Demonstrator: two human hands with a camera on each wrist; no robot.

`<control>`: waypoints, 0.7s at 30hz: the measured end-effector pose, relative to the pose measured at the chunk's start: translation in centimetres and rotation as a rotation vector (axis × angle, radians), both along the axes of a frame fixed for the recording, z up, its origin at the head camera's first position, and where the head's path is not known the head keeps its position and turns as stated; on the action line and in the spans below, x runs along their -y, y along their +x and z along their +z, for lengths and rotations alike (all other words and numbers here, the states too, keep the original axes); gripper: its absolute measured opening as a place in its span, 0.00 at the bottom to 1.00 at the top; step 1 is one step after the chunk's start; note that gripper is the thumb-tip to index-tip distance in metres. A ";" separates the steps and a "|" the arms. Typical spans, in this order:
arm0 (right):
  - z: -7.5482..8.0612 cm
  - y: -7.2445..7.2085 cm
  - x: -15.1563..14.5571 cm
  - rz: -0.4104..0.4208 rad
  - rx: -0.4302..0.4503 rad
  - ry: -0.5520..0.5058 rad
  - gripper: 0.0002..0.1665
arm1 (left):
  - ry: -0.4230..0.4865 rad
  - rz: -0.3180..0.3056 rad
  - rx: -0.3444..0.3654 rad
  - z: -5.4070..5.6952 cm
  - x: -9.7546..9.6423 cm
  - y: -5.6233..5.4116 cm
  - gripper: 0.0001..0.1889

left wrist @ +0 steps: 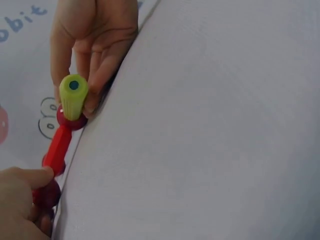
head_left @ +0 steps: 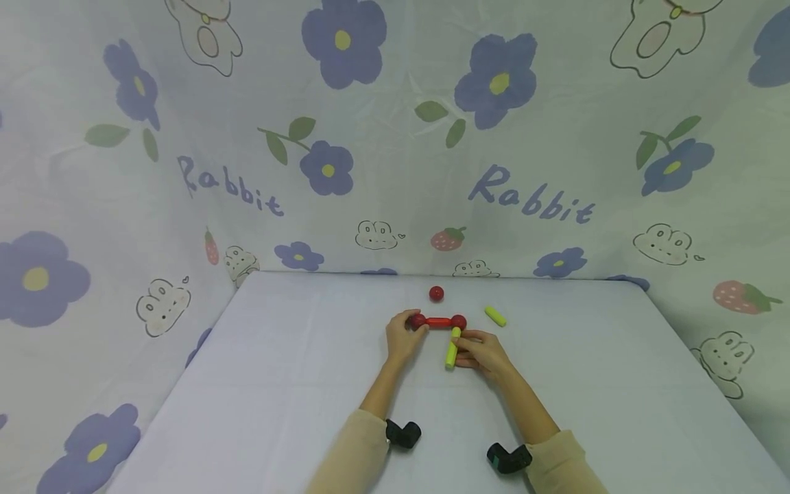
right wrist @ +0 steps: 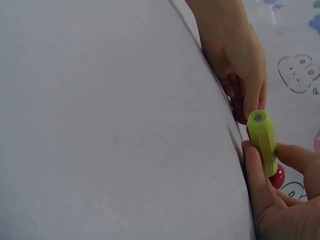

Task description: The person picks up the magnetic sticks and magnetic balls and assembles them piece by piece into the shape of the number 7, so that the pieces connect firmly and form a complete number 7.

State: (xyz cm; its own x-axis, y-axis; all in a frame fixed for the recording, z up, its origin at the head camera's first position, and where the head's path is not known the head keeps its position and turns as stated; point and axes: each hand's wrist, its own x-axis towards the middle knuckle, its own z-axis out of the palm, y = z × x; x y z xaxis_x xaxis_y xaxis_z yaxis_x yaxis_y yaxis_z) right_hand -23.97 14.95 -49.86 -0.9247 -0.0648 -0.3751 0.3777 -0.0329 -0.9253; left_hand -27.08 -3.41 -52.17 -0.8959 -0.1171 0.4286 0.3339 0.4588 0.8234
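Counter (head_left: 278,384) under a white cover, hands at work past its middle, towards the back edge. Left hand (head_left: 404,339) pinches left red ball (head_left: 418,321) between thumb and fingers, thumb on the near side. Red rod (head_left: 439,322) runs sideways from that ball to right red ball (head_left: 459,321), touching both; ball-rod-ball in a line, roughly parallel to the back edge.

Right hand (head_left: 484,353) pinches held yellow-green rod (head_left: 452,348), thumb one side, fingers the other. Rod's far end is up against the near side of right red ball; near end points back at the person, slightly leftward. Together with red rod it makes a corner at that ball. Cannot tell if the rod is fixed to the ball or just touching. Left wrist view: dark round spot in the rod's near end face, grooves along its sides.

Lone red ball (head_left: 436,293) sits behind red rod, apart from it, nearer the back edge. Second yellow-green rod (head_left: 495,316) lies slantwise on the counter, right of right red ball, apart from it and beyond right hand.

Beige sleeves (head_left: 354,453), black wrist devices (head_left: 509,458) on both arms. Backdrop cloth (head_left: 395,192) behind: purple flowers, rabbit faces, strawberries, "Rabbit" lettering.
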 end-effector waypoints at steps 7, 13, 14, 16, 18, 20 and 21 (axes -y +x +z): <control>0.0 0.0 0.0 0.007 -0.004 0.039 0.34 | 0.027 -0.002 0.017 0.0 0.1 0.0 0.17; 0.0 0.0 0.0 0.010 -0.002 0.057 0.33 | 0.019 0.000 0.018 0.1 0.2 0.1 0.18; -0.1 0.0 -0.1 0.014 -0.008 0.055 0.33 | 0.019 0.002 0.016 0.2 0.2 0.1 0.18; -0.1 0.0 -0.1 0.010 -0.009 0.044 0.33 | 0.023 0.001 0.012 0.1 0.2 0.2 0.19; 0.0 0.0 0.0 0.008 -0.009 0.038 0.33 | 0.041 -0.002 0.027 0.2 0.2 0.2 0.20; 0.0 0.0 0.0 0.010 -0.008 0.041 0.33 | 0.060 -0.006 0.044 0.1 0.3 0.3 0.22; 0.0 0.0 0.0 0.007 -0.003 0.040 0.32 | 0.070 -0.010 0.053 0.0 0.3 0.3 0.23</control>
State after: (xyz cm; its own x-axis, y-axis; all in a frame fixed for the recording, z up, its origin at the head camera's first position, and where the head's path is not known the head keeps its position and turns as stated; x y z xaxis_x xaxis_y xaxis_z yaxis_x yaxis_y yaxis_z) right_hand -23.98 14.95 -49.89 -0.9255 -0.0566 -0.3746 0.3748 0.0070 -0.9271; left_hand -26.74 -3.72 -52.14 -0.9184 -0.1364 0.3714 0.2930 0.3961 0.8702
